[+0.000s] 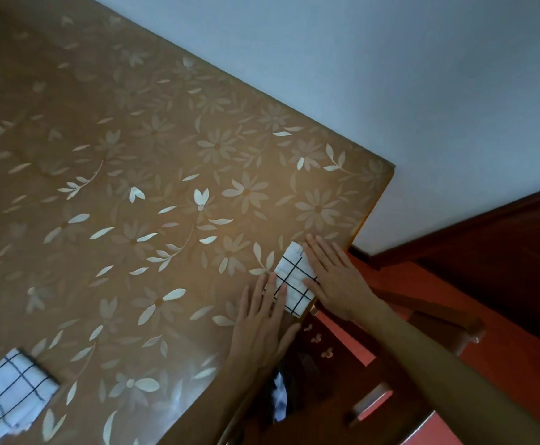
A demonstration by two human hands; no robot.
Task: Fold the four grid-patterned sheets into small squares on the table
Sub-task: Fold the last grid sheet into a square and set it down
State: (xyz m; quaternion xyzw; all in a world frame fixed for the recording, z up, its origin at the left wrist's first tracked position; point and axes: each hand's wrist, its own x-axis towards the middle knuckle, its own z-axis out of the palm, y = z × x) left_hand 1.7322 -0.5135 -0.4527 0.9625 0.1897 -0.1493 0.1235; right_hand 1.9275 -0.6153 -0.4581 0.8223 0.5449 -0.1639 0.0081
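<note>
- Two folded bits lie on the table (133, 155): small square (294, 279) by the right edge, pile (8, 387) near left
- My left hand (262, 319) and right hand (332, 277) press the small square, fingers straight
- I think more may be left

The desk (133, 155) is warm brown, covered all over with a pattern of pale cream flowers and leaves, some petals shining almost white. The folded sheet (294, 277) is white with a grid of thin black lines, and the second folded sheet (11, 387) shows the same white ground and black grid. The wall (390, 75) is plain pale blue-grey, the floor (400, 284) orange-red, and the woodwork (503, 245) dark reddish brown.
</note>
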